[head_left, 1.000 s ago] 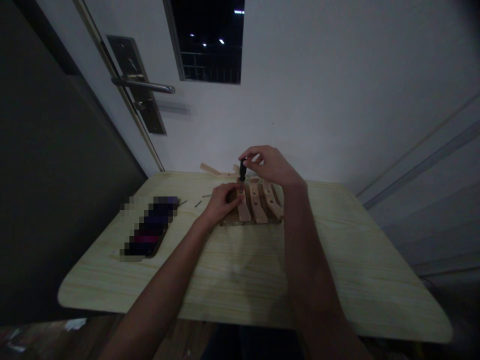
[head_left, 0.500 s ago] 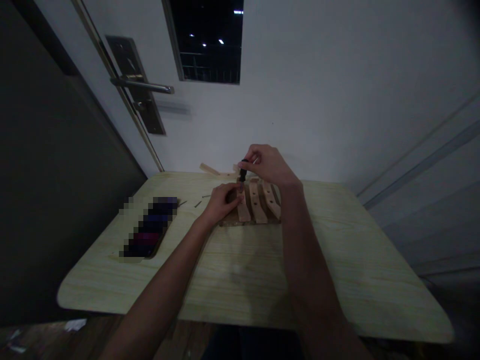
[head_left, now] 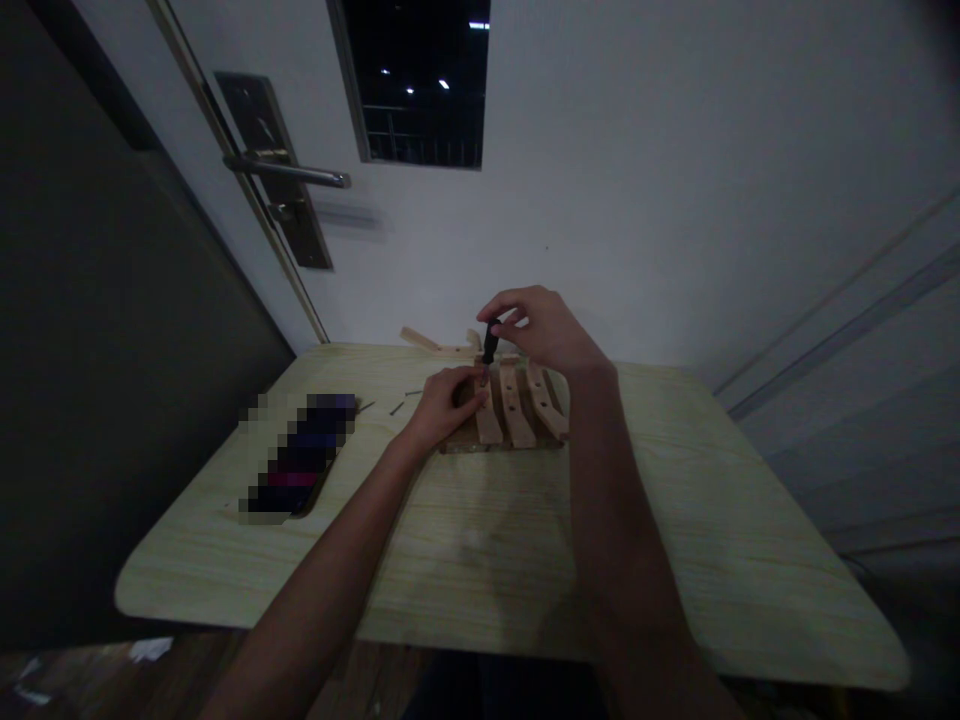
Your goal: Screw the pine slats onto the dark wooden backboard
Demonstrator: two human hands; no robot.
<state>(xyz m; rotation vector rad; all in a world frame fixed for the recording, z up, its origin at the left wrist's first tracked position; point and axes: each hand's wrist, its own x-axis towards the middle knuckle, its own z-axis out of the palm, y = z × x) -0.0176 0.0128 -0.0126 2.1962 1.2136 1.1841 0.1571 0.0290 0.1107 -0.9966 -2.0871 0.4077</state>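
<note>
A small wooden rack of curved slats [head_left: 517,410] lies on the pale wooden table [head_left: 487,530], near its far edge. My right hand [head_left: 544,330] pinches the black handle of a small screwdriver [head_left: 490,342], held upright with its tip down on the leftmost slat. My left hand [head_left: 446,402] rests on the rack's left side, fingers curled and pinched around the screwdriver's tip; whatever they hold there is too small to see.
A blurred-out dark flat object [head_left: 300,455] lies on the table's left part. A few loose screws [head_left: 397,406] lie between it and the rack. More wooden pieces [head_left: 431,343] sit at the far edge. A white door with a metal handle [head_left: 289,172] stands behind.
My right hand has shifted its fingers a little on the screwdriver handle, as in turning it. My left hand and the rack have stayed put.
</note>
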